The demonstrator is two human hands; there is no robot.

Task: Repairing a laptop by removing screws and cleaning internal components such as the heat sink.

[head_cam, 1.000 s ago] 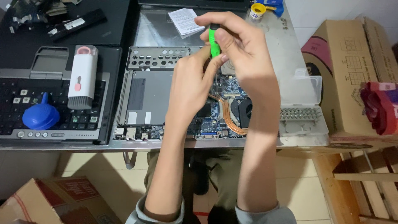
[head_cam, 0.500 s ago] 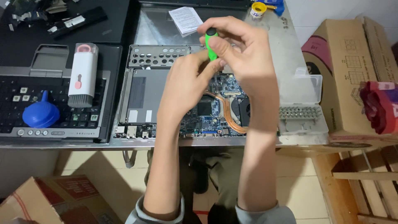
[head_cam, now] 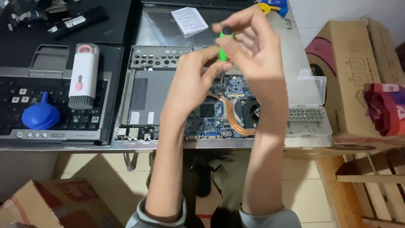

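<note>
Taking the opened laptop chassis [head_cam: 168,101] at the middle of the grey metal surface [head_cam: 295,55] as the landmark: far to its left lies a round, smooth blue rubber blower [head_cam: 40,116], resting on a black keyboard panel [head_cam: 50,105] with small square keys. Just right of the blower, still left of the chassis, a white plastic cleaning tool [head_cam: 83,76] with a pink cap and grey bristle end lies lengthwise on that panel. The chassis itself is flat and metallic, with a perforated grille plate along its far edge and a dull grey shield over its left half; its right half bares a blue circuit board [head_cam: 221,101], curved copper heat pipes and a round black fan [head_cam: 253,112]. Beyond its far edge lies a folded white paper leaflet [head_cam: 190,20]. Above the board the left hand [head_cam: 194,82] has its fingers [head_cam: 217,69] curled in, tips pinching the lower shaft of a slim green screwdriver [head_cam: 222,48] that stands nearly upright over the board. The right hand [head_cam: 255,50] has its fingers closed loosely around the black-capped top of the handle. Right of the chassis sits a clear plastic case [head_cam: 310,97], lid open, with a row of metal bits. Farther right stands a brown cardboard box [head_cam: 354,71].
</note>
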